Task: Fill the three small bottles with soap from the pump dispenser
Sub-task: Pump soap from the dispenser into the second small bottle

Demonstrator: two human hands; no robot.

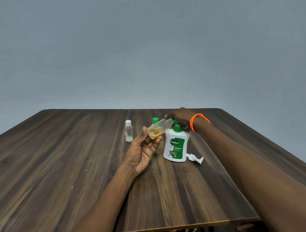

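On the dark wood-grain table point(63, 163), toward the left of the things in front of me, a small clear bottle with a white cap point(128, 131) stands upright and apart from my hands; it looks nearly empty, though I cannot tell for sure through the clear plastic. Just right of it, my left hand point(143, 151) is turned palm-up above the tabletop, thumb and fingers curled round the base of a second small bottle point(158, 129); this bottle is uncapped, tilted with its neck pointing up and to the right, and a layer of amber soap sits in its lower end. Behind it a green cap point(155, 120) shows, belonging to something mostly hidden by the tilted bottle; I cannot tell what it tops. Further right, the white Dettol dispenser point(175, 146) stands upright on the table with its green collar and pump head at the top; the tilted bottle's open neck sits right at the pump's spout. My right hand point(181, 118), an orange bracelet point(198, 121) on its wrist, rests over the pump head, fingers bent down upon it. At the dispenser's right foot a small white pump part point(195, 157) lies on its side on the wood, touching or almost touching the base.
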